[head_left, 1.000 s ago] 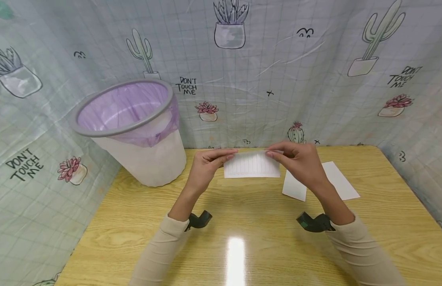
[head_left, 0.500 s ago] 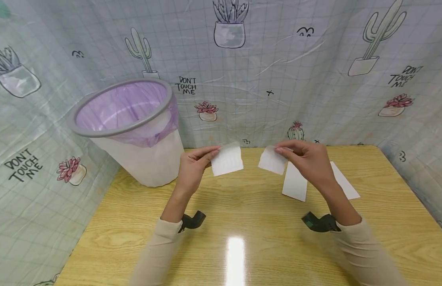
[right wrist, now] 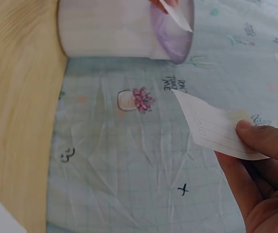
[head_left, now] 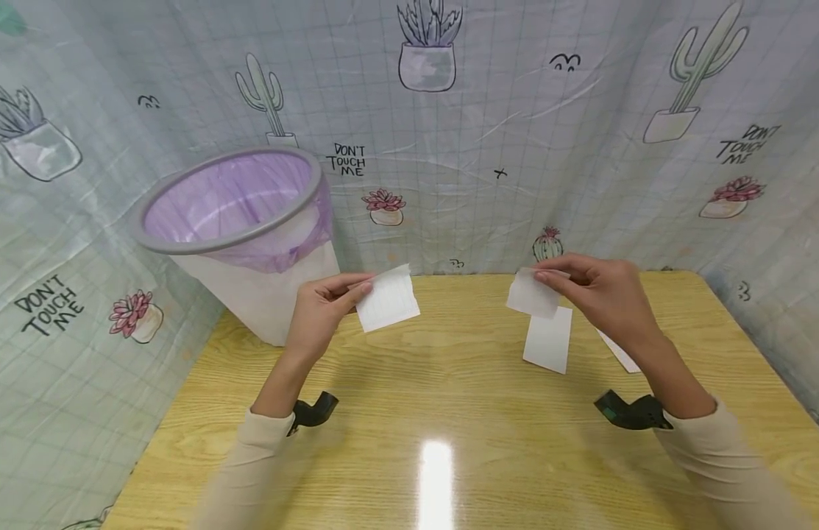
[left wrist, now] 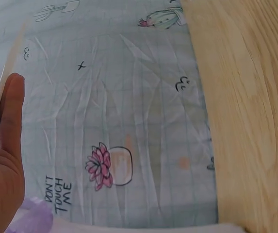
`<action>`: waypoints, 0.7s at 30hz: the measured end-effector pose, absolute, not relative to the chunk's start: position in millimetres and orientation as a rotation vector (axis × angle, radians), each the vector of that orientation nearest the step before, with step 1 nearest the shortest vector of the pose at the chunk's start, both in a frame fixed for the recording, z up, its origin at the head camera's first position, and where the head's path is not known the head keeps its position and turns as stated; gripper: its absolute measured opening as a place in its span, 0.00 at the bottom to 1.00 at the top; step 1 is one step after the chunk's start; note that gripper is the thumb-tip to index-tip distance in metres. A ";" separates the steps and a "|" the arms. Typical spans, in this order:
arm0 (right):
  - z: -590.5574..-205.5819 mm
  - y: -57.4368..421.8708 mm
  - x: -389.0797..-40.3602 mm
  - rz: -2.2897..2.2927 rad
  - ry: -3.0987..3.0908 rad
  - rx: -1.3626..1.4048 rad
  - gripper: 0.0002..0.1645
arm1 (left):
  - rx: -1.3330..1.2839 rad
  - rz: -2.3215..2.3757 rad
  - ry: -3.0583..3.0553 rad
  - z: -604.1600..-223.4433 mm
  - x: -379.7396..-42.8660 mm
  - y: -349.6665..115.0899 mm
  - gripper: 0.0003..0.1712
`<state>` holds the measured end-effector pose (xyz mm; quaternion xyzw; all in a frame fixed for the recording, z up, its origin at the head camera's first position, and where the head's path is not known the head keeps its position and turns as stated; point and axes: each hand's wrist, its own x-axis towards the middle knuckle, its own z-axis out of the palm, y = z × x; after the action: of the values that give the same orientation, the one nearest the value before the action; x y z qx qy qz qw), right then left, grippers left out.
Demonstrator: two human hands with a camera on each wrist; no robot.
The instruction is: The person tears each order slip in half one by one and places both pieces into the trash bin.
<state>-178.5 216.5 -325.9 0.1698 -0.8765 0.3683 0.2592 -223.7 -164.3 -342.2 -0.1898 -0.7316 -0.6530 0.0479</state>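
Observation:
Between thumb and fingers, my left hand [head_left: 319, 313] pinches a torn piece of white paper [head_left: 389, 300], held above the table in front of the bin. My right hand [head_left: 601, 294] pinches the other torn piece [head_left: 532, 294], whose printed lines show in the right wrist view on the same paper piece [right wrist: 216, 128]. The two pieces are well apart, each with a ragged edge facing the middle. In the left wrist view the left hand [left wrist: 5, 160] holds its paper [left wrist: 11, 63] nearly edge-on to the camera.
A white bin [head_left: 277, 298] with a purple liner [head_left: 230, 195] stands at the back left of the wooden table [head_left: 383, 412]. A white paper slip [head_left: 548, 342] lies below the right hand; another slip [head_left: 619, 352] is partly hidden by the right wrist. A printed curtain [head_left: 462, 184] hangs behind.
The single lined sheet held by both hands was torn into two pieces. Both hands then moved farther apart, left hand leftward and right hand rightward, each keeping its piece.

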 end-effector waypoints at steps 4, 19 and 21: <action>-317.5 225.4 -174.4 0.888 -2.413 0.508 0.06 | -0.561 -1.855 -2.334 -335.8 -222.3 -175.2 0.15; -272.5 238.1 -171.8 0.402 -2.396 0.963 0.10 | -0.700 -1.366 -2.634 -293.1 -206.2 -190.6 0.10; -263.8 238.5 -171.7 0.359 -2.410 0.994 0.09 | -0.714 -1.286 -2.665 -291.6 -209.7 -194.5 0.10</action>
<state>-171.7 238.5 -263.8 0.3656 -0.8862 0.1320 0.2521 -209.7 -194.5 -291.6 -0.2344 -0.8744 -0.4219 0.0487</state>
